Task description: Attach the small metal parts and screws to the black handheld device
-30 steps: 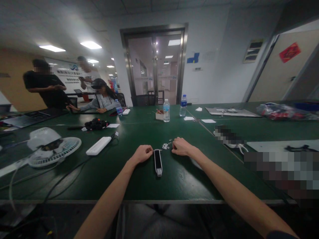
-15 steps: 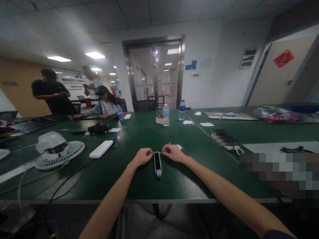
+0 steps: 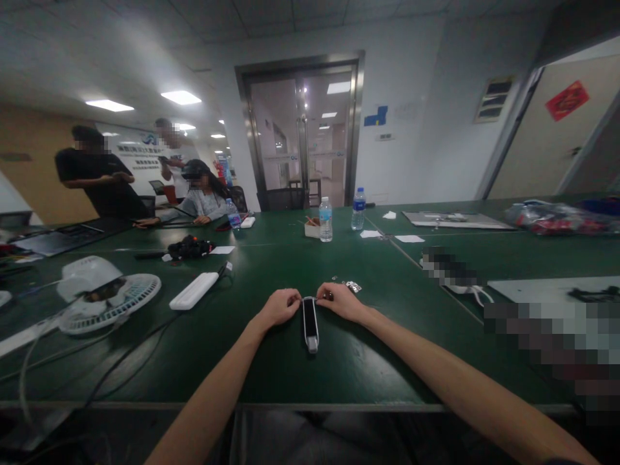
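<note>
A narrow black device with silver ends lies lengthwise on the green table straight in front of me. My left hand rests curled against its far left end, fingers pinched together. My right hand is curled at its far right end, fingertips pinched on something too small to make out. A few small metal parts lie just beyond my right hand.
A white power strip and a dismantled white fan lie to the left with loose cables. Two water bottles and a small box stand further back. Three people are at the far left. Papers and bags lie on the right.
My right hand has moved left from the small metal parts to the far end of the black device. The left hand has stayed put.
</note>
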The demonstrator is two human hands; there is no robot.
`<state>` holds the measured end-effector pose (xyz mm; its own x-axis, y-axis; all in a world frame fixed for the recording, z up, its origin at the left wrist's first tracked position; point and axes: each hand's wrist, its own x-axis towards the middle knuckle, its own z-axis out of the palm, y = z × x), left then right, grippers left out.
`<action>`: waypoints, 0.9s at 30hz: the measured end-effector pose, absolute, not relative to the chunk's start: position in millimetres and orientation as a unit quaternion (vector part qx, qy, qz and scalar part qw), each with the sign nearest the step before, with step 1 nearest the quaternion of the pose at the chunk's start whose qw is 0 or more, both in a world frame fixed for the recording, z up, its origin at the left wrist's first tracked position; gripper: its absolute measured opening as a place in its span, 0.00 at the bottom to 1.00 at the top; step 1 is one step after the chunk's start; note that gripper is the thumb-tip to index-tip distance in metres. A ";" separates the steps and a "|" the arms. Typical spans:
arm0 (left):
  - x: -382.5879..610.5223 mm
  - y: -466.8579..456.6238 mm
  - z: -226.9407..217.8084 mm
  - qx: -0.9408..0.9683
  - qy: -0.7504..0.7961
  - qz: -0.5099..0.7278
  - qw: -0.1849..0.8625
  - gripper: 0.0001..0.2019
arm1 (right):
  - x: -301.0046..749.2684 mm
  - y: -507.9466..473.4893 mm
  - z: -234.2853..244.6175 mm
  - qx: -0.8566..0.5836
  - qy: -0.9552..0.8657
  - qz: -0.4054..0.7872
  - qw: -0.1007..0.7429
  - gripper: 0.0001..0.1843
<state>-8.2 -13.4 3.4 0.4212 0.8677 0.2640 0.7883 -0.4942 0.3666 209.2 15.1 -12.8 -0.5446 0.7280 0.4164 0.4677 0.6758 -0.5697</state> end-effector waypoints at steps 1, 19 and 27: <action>-7.8 -13.1 3.6 0.838 0.495 0.211 0.094 0.09 | 208.8 15.2 -12.9 -0.350 -0.857 0.196 0.324 0.04; -9.1 -12.0 1.3 0.834 0.498 0.222 0.087 0.09 | 208.4 12.0 -10.4 -0.347 -0.868 0.159 0.317 0.06; -10.3 -10.1 -0.7 0.839 0.485 0.231 0.093 0.09 | 209.5 12.6 -11.0 -0.340 -0.870 0.155 0.321 0.06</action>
